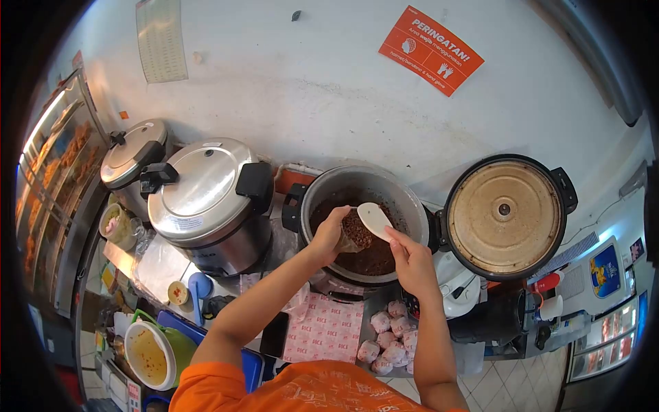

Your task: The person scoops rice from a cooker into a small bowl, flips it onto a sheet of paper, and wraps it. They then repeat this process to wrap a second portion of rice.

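Observation:
My left hand point(327, 237) is closed round a small container, its kind partly hidden by my fingers, filled with dark brown rice point(355, 233). My right hand point(412, 262) grips a white rice paddle point(374, 220), whose broad blade is tilted over the edge of that rice. Both hands are above an open rice cooker point(405, 194), which has more brown rice inside. Its round lid point(480, 213) stands swung open to the right. Below my forearms lies pink-printed wrapping paper point(322, 329) marked RICE, and right of it a pile of wrapped rice packets point(392, 336).
Two closed steel rice cookers, a large one point(202, 178) and a smaller one point(134, 154), stand at the left. A white bucket point(147, 353) holding yellowish liquid sits lower left. A black phone-like slab point(274, 334) and a black pitcher point(491, 316) are nearby.

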`<state>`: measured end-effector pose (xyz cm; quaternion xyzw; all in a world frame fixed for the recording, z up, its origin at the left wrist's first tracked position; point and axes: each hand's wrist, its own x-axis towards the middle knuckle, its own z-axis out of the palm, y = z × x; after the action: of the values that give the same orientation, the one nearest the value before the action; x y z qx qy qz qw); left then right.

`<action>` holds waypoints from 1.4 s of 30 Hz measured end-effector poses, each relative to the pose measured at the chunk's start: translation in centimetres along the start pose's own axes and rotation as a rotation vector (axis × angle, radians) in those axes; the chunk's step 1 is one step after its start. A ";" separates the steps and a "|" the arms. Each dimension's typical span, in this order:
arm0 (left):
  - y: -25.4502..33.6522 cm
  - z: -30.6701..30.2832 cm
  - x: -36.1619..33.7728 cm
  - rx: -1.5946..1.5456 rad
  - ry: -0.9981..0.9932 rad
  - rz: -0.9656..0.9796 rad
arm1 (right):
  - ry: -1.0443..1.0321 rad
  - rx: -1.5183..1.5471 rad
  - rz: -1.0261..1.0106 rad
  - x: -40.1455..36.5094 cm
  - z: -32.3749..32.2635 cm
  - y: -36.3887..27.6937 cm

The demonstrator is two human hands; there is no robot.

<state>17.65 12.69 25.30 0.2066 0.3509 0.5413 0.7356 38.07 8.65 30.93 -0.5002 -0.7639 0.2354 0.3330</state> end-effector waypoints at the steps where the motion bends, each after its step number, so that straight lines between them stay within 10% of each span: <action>1: 0.0 0.2 -0.1 -0.011 0.009 0.001 | 0.067 0.019 -0.097 0.0 0.6 -0.2; 15: -3.3 1.6 -0.5 0.131 0.139 0.528 | -0.009 0.207 0.199 -1.8 2.9 0.6; 21: -5.4 0.5 0.5 0.496 0.274 0.631 | -0.055 0.359 0.022 -1.2 5.7 3.4; 24: -4.7 1.2 0.3 0.324 0.206 0.622 | -0.219 0.636 0.511 0.3 2.1 3.1; 28: -5.1 0.9 0.7 0.419 0.247 0.571 | -0.008 0.283 -0.018 -0.4 4.2 2.4; 33: -4.3 0.7 0.2 0.125 0.227 0.539 | -0.121 0.311 0.370 -0.4 0.8 2.4; 42: -6.3 0.5 0.4 0.470 0.514 0.737 | 0.050 0.280 0.049 -2.8 6.0 1.4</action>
<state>22.18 11.00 21.17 0.3370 0.5367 0.7046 0.3194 35.21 6.50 25.17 -0.4731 -0.7026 0.3350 0.4127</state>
